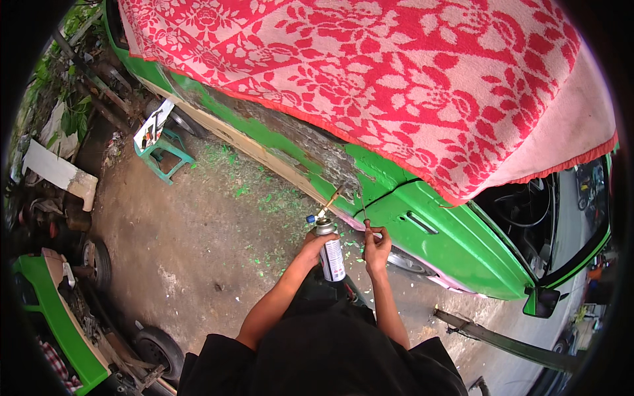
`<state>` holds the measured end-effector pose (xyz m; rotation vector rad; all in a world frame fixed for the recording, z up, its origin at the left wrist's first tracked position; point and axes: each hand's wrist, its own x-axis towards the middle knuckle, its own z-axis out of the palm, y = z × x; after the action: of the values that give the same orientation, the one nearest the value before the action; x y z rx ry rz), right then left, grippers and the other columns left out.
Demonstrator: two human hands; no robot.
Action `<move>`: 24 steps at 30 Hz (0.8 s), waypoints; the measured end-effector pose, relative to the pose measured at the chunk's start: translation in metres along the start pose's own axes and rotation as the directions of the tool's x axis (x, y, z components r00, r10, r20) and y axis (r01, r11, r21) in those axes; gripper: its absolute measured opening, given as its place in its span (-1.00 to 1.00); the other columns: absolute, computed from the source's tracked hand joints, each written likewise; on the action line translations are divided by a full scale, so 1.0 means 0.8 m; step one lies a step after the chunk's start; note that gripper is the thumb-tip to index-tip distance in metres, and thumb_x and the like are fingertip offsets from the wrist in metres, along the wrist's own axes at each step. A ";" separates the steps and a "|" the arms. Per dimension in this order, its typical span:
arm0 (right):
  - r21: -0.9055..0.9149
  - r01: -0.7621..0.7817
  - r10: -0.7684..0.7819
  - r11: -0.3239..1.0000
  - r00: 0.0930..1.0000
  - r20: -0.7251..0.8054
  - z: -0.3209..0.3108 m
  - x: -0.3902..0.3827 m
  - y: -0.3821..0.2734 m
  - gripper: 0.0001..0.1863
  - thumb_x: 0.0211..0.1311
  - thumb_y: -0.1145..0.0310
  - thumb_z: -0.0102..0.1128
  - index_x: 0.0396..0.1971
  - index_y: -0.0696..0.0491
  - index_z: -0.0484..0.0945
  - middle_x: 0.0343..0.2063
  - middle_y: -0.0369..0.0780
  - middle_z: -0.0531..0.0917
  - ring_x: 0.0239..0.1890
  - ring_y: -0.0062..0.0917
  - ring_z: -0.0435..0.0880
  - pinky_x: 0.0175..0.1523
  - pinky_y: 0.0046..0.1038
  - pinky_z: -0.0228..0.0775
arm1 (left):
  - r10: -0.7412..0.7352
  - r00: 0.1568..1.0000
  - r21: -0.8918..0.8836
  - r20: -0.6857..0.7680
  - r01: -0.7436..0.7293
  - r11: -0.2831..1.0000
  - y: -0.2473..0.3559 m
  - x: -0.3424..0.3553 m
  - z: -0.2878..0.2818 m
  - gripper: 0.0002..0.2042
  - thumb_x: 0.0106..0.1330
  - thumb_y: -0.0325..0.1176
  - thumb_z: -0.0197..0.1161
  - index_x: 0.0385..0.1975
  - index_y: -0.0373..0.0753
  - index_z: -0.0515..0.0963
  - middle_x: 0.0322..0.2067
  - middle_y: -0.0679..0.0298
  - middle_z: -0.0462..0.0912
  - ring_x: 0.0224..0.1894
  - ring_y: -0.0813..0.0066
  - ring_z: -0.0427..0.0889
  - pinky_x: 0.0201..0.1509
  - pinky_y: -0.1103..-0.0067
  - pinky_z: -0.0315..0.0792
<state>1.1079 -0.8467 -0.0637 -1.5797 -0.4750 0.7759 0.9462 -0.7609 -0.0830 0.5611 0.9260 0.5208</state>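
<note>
My left hand (311,247) is wrapped round a white gas canister (333,262) with a blowtorch head (321,214) on top. The torch's brass tube (335,196) slants up toward the side of a green car (389,188). Pinched in the fingers of my right hand (376,247) is a thin metal tool (362,206) with a short handle. Its narrow shaft reaches up to the car's side, and I cannot make out the tip. Beside it, the paint is stripped to a rough grey-brown patch (300,142).
A red and pink floral blanket (396,86) covers the car's upper part. Green paint flakes (244,188) litter the concrete floor. At left stands a green stool (168,153) with tools on it. Loose wheels (160,350) and a green body panel (63,323) lie lower left. A long bar (502,338) lies lower right.
</note>
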 end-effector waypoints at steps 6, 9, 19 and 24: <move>0.087 -0.078 0.076 0.993 0.997 0.027 0.018 -0.005 -0.019 -0.84 0.38 0.36 0.17 -0.33 0.05 0.38 -0.77 -0.40 0.40 -0.84 -0.80 0.16 -0.77 -0.60 -0.11 | 0.038 0.999 -0.020 0.000 -0.038 0.999 -0.018 -0.006 -0.006 -0.78 0.10 -0.52 0.40 -0.26 -0.23 0.57 -0.40 0.28 0.67 -0.33 0.45 0.68 -0.24 0.48 0.55; 0.091 -0.050 0.046 0.995 0.998 0.046 -0.004 -0.001 -0.018 -0.81 0.38 0.31 0.19 -0.34 0.05 0.39 -0.74 -0.40 0.41 -0.84 -0.81 0.15 -0.77 -0.61 -0.11 | 0.088 0.991 0.026 -0.105 -0.086 0.996 -0.023 -0.010 0.004 -0.77 0.08 -0.53 0.41 -0.26 -0.23 0.57 -0.40 0.30 0.67 -0.32 0.46 0.68 -0.24 0.48 0.55; 0.090 0.006 -0.025 0.996 0.978 0.208 -0.010 0.039 0.035 -0.79 0.43 0.31 0.12 -0.22 0.17 0.54 -0.71 -0.40 0.40 -0.81 -0.79 0.20 -0.75 -0.61 -0.07 | 0.146 0.969 0.032 -0.199 -0.142 0.989 -0.039 0.001 0.037 -0.70 0.04 -0.56 0.43 -0.21 -0.22 0.56 -0.36 0.29 0.67 -0.31 0.47 0.67 -0.25 0.47 0.54; 0.058 -0.112 0.095 0.992 0.965 0.244 -0.027 0.029 0.002 -0.79 0.42 0.31 0.12 -0.26 0.18 0.52 -0.69 -0.39 0.39 -0.81 -0.78 0.19 -0.75 -0.60 -0.05 | 0.142 0.960 0.081 -0.243 -0.126 0.989 -0.025 0.002 0.039 -0.68 0.04 -0.54 0.43 -0.20 -0.22 0.52 -0.38 0.29 0.66 -0.33 0.46 0.67 -0.27 0.48 0.55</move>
<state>1.1393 -0.8458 -0.0693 -1.4599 -0.5369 1.0612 0.9767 -0.7818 -0.0817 0.6302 1.1510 0.6964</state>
